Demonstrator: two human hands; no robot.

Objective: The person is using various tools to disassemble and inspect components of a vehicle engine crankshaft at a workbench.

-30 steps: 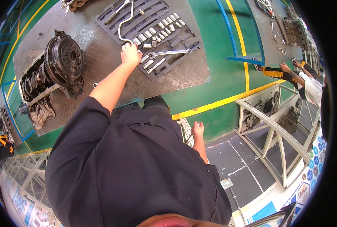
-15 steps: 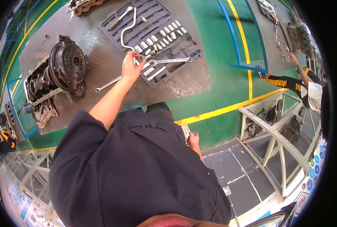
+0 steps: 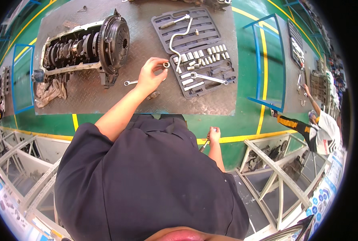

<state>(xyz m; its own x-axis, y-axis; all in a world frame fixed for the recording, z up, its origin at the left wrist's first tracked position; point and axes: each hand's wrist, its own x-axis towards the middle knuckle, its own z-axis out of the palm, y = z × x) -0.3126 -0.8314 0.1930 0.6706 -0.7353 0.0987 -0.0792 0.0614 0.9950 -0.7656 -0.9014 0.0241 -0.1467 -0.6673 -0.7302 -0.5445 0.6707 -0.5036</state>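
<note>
My left hand (image 3: 151, 75) pinches a small metal socket (image 3: 166, 65) between thumb and fingertips, just left of the socket set case (image 3: 191, 95). Rows of silver sockets lie in that case. A bent speed brace (image 3: 171, 40) and a combination wrench (image 3: 209, 78) rest across it, and a ratchet (image 3: 175, 22) lies in its upper half. Low beside my body, beyond the table's near edge, my right hand (image 3: 214, 135) is closed round a slim metal hand tool (image 3: 204, 146) that looks like a ratchet; the fingers hide part of it.
An engine block (image 3: 72, 50) with exposed crankshaft and a clutch stands left on the metal table (image 3: 147, 103). Another wrench (image 3: 130, 83) lies beneath my left forearm, and a rag (image 3: 50, 93) by the block. Metal racks (image 3: 275, 176) stand nearby. A person (image 3: 325, 128) works at another table, right.
My left hand has lifted away from the case with the socket, drawing left of it. My right hand shows more fully with its tool. The whole view has shifted and turned.
</note>
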